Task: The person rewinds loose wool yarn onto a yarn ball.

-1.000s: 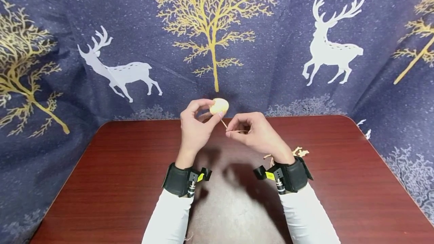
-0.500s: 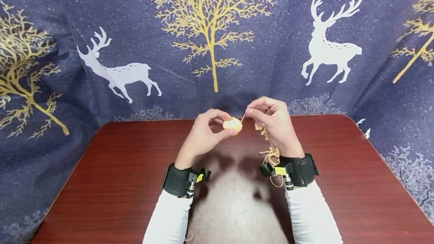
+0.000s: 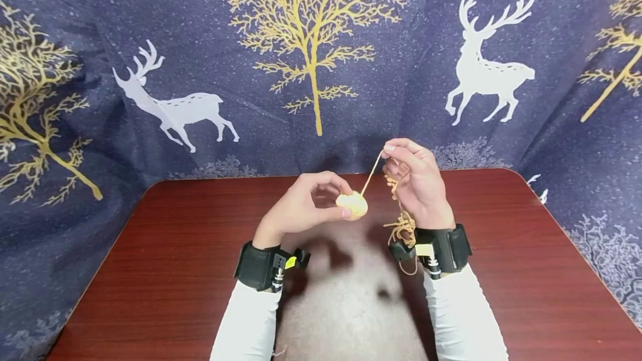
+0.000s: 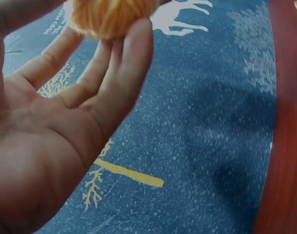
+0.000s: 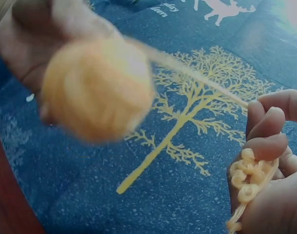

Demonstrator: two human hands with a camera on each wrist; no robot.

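A small ball of pale orange yarn [image 3: 353, 206] is held between the thumb and fingertips of my left hand [image 3: 306, 205], above the table. From the ball a single strand [image 3: 372, 173] runs taut up to my right hand [image 3: 420, 183], whose thumb and forefinger pinch it. In the right wrist view the ball [image 5: 97, 90] looks blurred, and a curly bunch of yarn [image 5: 250, 178] lies against the palm under the curled fingers. More loose yarn [image 3: 403, 228] dangles below that hand beside the wrist. The left wrist view shows the wound ball [image 4: 112, 17] at the fingertips.
A reddish-brown table [image 3: 190, 249] with a greyish middle area [image 3: 346, 316] lies beneath both arms. Behind it hangs a dark blue cloth [image 3: 271, 88] printed with deer and golden trees. Black camera straps [image 3: 258, 265] wrap both wrists.
My left hand has moved right and lower with the ball. My right hand has moved right and up, drawing the strand longer, and loose yarn now dangles below it.
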